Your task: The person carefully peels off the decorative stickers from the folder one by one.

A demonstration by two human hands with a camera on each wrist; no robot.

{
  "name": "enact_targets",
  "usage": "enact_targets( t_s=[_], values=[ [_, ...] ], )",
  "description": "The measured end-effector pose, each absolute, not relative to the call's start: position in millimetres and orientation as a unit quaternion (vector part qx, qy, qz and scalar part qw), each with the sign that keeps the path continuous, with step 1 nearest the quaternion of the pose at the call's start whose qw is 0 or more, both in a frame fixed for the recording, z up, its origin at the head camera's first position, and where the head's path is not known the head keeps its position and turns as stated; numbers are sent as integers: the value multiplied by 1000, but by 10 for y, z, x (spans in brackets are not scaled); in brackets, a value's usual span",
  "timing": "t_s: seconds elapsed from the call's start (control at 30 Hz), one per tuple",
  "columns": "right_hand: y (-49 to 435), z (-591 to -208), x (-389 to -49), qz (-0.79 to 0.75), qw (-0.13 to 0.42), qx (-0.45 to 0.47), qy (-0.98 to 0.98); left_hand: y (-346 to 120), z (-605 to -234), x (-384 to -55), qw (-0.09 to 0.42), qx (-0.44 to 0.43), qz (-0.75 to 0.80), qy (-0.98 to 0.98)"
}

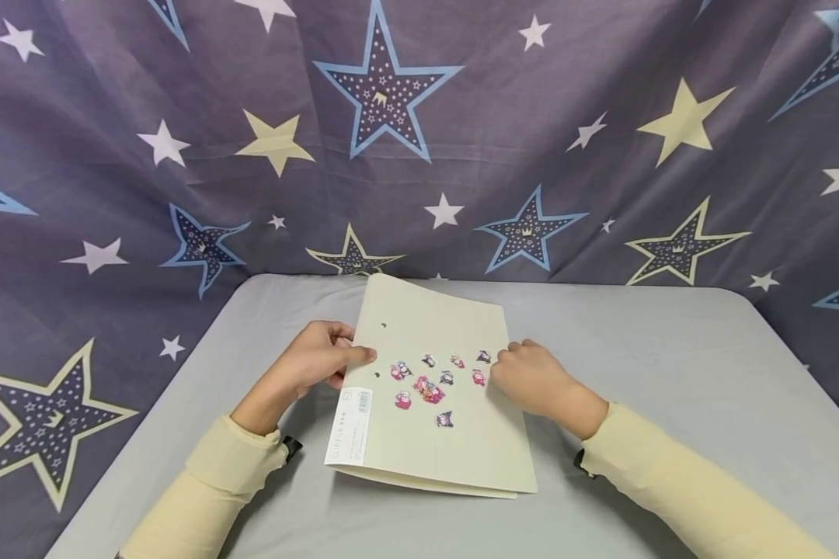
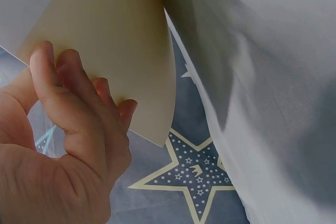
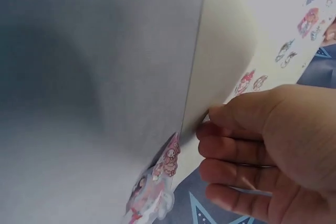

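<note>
A cream clip file folder (image 1: pixel 436 318) is tilted up off the grey table, its front cover dotted with several small cartoon stickers (image 1: pixel 429 389). A white label (image 1: pixel 349 426) is at its lower left. My left hand (image 1: pixel 315 359) grips the left edge, thumb on the front; in the left wrist view its fingers (image 2: pixel 89 93) lie against the other side. At the right edge, my right hand (image 1: pixel 537 380) has its fingers curled; in the right wrist view thumb and forefinger pinch the cover's edge. Below them shows a clear, pink-printed sticker piece (image 3: pixel 152 190), partly hidden by the folder.
The grey cloth-covered table (image 1: pixel 636 334) extends around the folder. Behind it and at the left hangs a dark star-patterned curtain (image 1: pixel 461 163).
</note>
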State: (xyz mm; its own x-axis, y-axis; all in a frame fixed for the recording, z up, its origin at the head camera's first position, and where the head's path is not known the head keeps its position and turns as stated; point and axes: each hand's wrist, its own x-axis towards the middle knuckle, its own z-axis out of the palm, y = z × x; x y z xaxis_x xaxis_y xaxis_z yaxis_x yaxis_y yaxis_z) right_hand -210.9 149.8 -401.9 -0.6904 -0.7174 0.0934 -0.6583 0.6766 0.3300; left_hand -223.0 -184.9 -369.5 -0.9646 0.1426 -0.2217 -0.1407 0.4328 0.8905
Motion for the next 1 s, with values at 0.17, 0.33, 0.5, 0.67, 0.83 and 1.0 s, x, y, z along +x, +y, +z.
enact_targets(
  t_s=[0.17, 0.33, 0.5, 0.67, 0.83, 1.0],
  values=[
    [1466, -4028, -2106, -164, 119, 379, -903, -1852, -3686, -2220, 133, 1, 531, 837],
    [1431, -4052, -2099, -192, 139, 383, -893, -1856, -3682, -2216, 132, 2, 530, 838],
    [1411, -4049, -2091, -200, 161, 390, -884, -1856, -3685, -2219, 132, 4, 529, 838],
    [1421, -3992, -2084, -185, 109, 372, -903, -1849, -3686, -2225, 135, 5, 534, 834],
    [1429, -3963, -2093, -172, 81, 358, -914, -1851, -3688, -2228, 135, 7, 535, 834],
    [1414, -3996, -2106, -171, 88, 355, -915, -1857, -3691, -2228, 133, 6, 534, 835]
  ],
)
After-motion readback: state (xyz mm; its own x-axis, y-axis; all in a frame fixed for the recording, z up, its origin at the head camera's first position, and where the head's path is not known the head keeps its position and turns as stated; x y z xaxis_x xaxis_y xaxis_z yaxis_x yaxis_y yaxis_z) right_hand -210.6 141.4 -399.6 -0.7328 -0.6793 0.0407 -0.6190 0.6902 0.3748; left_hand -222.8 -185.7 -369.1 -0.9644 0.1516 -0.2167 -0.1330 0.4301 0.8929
